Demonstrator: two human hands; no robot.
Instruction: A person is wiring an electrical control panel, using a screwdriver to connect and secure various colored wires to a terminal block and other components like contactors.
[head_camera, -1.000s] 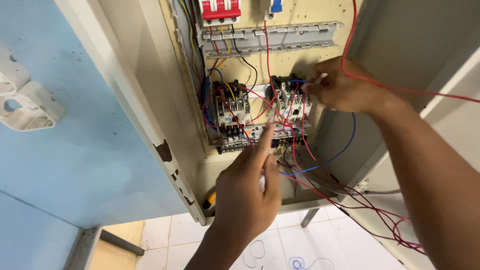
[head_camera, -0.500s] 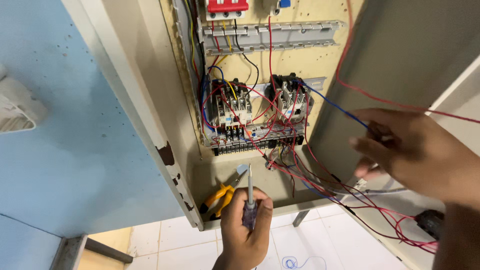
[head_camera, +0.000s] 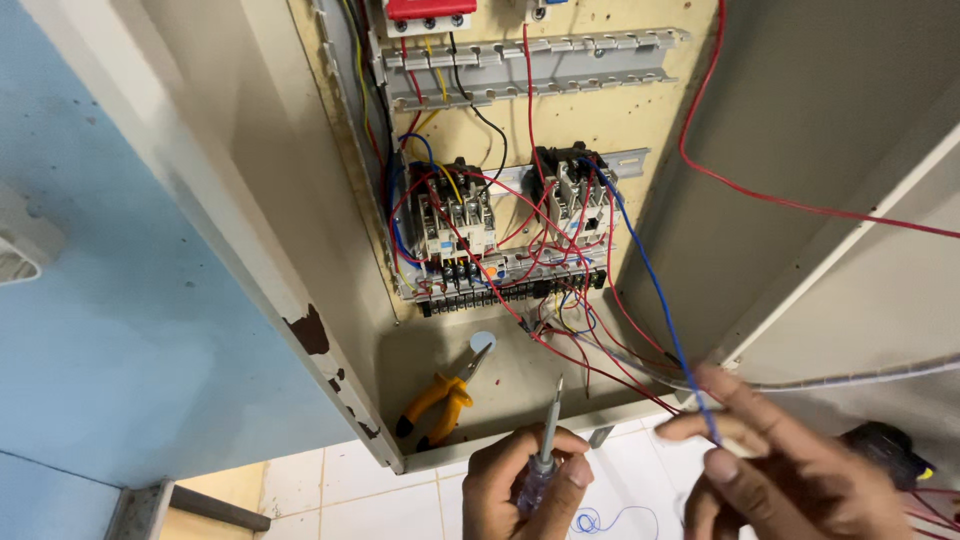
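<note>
My left hand (head_camera: 525, 480) sits at the bottom centre of the frame, only its upper part showing above the lower edge. Its fingers are curled into a fist, thumb to the right, wrapped tight around a thin tool that points up. My right hand (head_camera: 790, 470) comes in from the lower right corner, back of the hand toward me, blurred. Its fingers reach up and to the left, with forefinger and thumb pinched together at the tips, the rest loosely bent beneath them. The two hands are near each other, not touching.

No packages, labels, signs or screens.
</note>
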